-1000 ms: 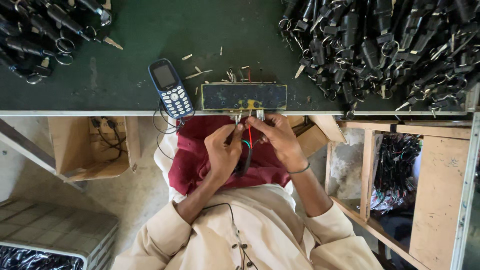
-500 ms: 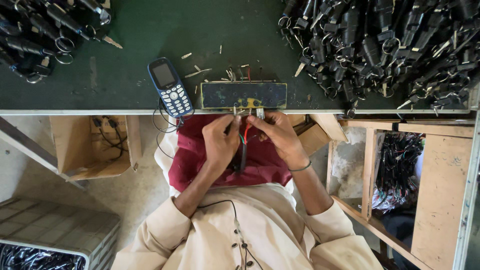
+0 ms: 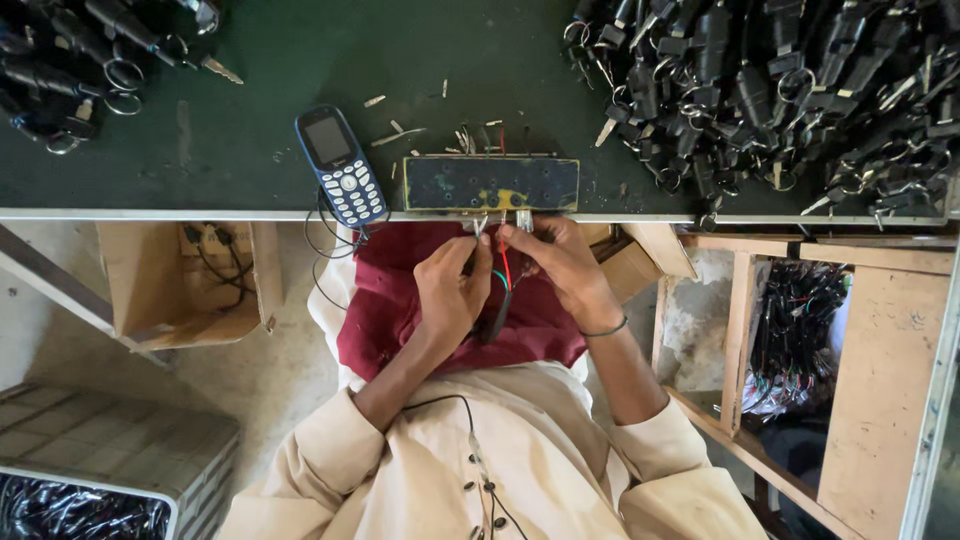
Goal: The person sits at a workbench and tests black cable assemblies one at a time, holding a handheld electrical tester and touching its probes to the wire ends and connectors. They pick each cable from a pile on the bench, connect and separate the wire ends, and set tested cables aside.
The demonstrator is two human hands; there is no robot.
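Note:
My left hand (image 3: 450, 285) and my right hand (image 3: 562, 265) meet just below the table edge, over a dark red cloth (image 3: 400, 320) on my lap. Between them hangs a black cable (image 3: 496, 312) with red and green wire ends (image 3: 503, 268). My left hand pinches a thin metal piece (image 3: 479, 228) at the cable's top end. The fingers of my right hand grip the wire ends by the small metal clips under a worn dark metal block (image 3: 490, 183), which lies on the green table (image 3: 250, 150) at its edge.
A blue keypad phone (image 3: 341, 166) lies left of the block, half over the edge. Heaps of black key-and-cable parts fill the table's right (image 3: 780, 90) and far left (image 3: 70, 60). A cardboard box (image 3: 180, 285) hangs below left, and wooden shelves with wire bundles (image 3: 800, 330) stand on the right.
Both hands have stayed at the block's underside. The left hand's fingers have shifted slightly up toward the clips; the cable still hangs between the hands.

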